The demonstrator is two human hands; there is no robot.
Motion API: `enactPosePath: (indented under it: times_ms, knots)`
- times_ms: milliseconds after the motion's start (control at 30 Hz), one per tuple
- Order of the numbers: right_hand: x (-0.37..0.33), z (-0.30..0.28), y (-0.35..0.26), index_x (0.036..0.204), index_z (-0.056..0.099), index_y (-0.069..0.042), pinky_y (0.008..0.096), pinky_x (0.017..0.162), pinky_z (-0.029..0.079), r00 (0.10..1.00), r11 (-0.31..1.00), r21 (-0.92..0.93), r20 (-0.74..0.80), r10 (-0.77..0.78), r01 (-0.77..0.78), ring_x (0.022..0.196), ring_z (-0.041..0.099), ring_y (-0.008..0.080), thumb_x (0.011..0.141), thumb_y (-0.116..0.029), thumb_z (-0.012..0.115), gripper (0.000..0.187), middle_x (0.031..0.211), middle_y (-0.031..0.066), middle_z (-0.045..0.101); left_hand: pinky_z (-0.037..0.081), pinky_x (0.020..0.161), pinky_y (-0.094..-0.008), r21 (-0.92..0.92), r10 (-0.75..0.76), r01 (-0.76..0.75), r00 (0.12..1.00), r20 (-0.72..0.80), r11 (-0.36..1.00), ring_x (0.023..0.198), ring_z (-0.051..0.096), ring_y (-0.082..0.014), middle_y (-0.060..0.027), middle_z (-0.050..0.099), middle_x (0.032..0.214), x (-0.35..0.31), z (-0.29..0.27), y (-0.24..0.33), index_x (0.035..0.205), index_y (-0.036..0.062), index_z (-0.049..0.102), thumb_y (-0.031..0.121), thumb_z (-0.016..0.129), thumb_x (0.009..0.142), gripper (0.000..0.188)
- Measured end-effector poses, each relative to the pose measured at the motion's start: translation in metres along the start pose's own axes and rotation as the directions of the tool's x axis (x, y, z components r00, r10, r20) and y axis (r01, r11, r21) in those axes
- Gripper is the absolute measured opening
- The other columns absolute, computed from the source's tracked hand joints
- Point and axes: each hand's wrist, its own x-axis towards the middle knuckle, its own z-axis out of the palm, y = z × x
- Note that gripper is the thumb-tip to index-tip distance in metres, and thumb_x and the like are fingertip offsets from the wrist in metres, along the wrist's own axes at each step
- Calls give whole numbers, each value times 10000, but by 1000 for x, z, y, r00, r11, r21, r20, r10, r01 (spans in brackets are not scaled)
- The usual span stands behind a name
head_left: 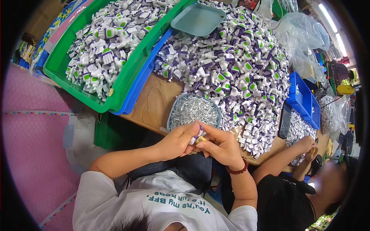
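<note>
Both my hands meet at the near edge of the table, fingers closed on one small white-and-purple plastic toy piece [197,137]. My left hand [178,139] grips it from the left. On the other side my right hand [220,145] pinches it, with something yellow at its fingertips that I cannot make out. Just beyond the hands stands a grey-blue bowl [170,117] full of small silvery metal pins [194,109]. A large heap of white, purple and green toy pieces [235,73] spreads over the table behind and right of the bowl.
A green crate [54,69] of similar pieces rests over a blue crate [133,96] at left. A grey-blue tray [198,19] lies on the heap. At right, a co-worker's hands [308,146] work beside blue bins [302,96] and a white heap [300,127]. Plastic bags [300,34] stand behind.
</note>
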Motion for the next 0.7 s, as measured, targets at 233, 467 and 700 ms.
enactPosePath:
  times_ms: [233,467,700]
  knots:
    - [0,-2,-5,1237,543,-53,178,555,463,999,991,-133,20,-29,32,626,545,14,816,-60,664,438,822,55,684,373,498,-241,311,206,-167,974,-95,936,525,436,-86,-16,494,634,-10,8,1,864,36,511,357,255,1000,433]
    - [7,0,7,1194,582,-62,186,600,479,999,993,-117,13,-29,31,663,553,11,793,-19,674,413,848,56,695,399,533,-251,340,259,-194,953,-158,920,561,468,-100,-31,522,657,-7,6,-10,881,14,505,303,275,1002,389]
    - [12,-3,10,1200,580,-77,179,574,464,998,994,-106,40,42,-38,642,529,2,803,-30,667,409,856,46,694,397,522,-252,389,275,-191,946,-173,901,551,473,-97,-37,528,660,-3,1,-15,923,10,514,302,290,1000,377]
